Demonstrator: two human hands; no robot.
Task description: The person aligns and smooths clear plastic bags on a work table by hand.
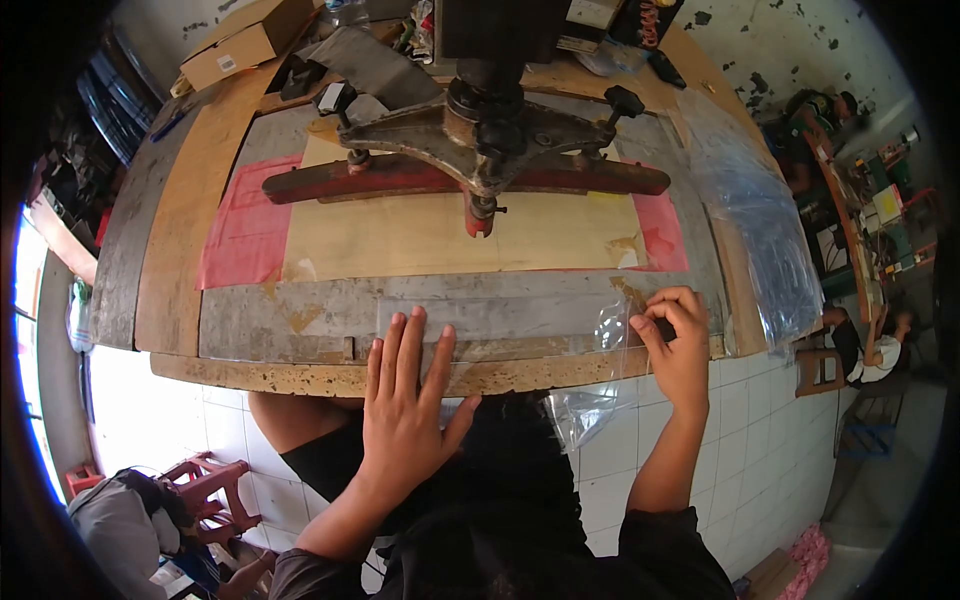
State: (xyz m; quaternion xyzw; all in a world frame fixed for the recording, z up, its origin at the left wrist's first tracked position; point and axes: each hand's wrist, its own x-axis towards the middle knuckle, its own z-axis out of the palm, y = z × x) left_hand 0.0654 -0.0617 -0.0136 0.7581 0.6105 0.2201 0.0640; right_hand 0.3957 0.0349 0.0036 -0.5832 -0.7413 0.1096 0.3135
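Note:
My left hand (408, 385) lies flat with its fingers spread on a clear plastic sheet (500, 318) at the front edge of the worktable. At the sheet's right end, my right hand (678, 335) pinches the clear plastic between thumb and fingers. Part of the plastic (585, 412) hangs over the table's edge between my hands. Beyond them, a yellowish sheet (400, 240) with pink pieces (245, 225) at its ends lies flat. Above it stands a metal press head with a long red bar (400, 182).
A stack of clear plastic (765, 240) covers the table's right side. A cardboard box (240, 45) stands at the back left. One person (120, 530) is at the lower left; others (880, 350) are at the far right. A stool (215, 490) stands at left.

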